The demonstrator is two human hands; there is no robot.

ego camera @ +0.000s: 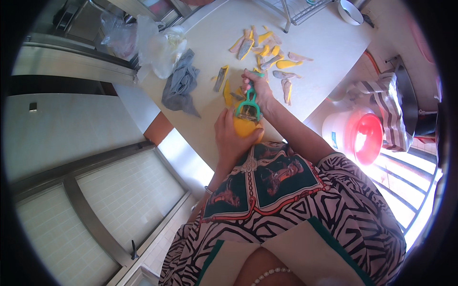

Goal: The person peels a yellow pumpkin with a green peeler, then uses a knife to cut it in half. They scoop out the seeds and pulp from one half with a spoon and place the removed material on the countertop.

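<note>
My left hand (pixel 230 134) is wrapped around a piece of peeled orange-yellow pumpkin or squash (pixel 244 128) close to my body, at the near part of the white countertop (pixel 200 137). In my right hand (pixel 258 87) is the handle of a green Y-shaped peeler (pixel 248 103), its blade against the top of the piece. Beyond both hands lie several strips of peel (pixel 246 48), grey-skinned on one face and bright yellow on the other. A few more strips (pixel 221 78) rest just left of the peeler. My left palm is partly hidden by the piece.
A crumpled grey cloth (pixel 180 84) lies at the counter's left, beside clear plastic bags (pixel 161 48). A metal wire rack (pixel 286 16) and a white bowl (pixel 350 12) stand at the far side. Right of the counter are a red basin (pixel 368 139) and a striped cloth (pixel 391 111).
</note>
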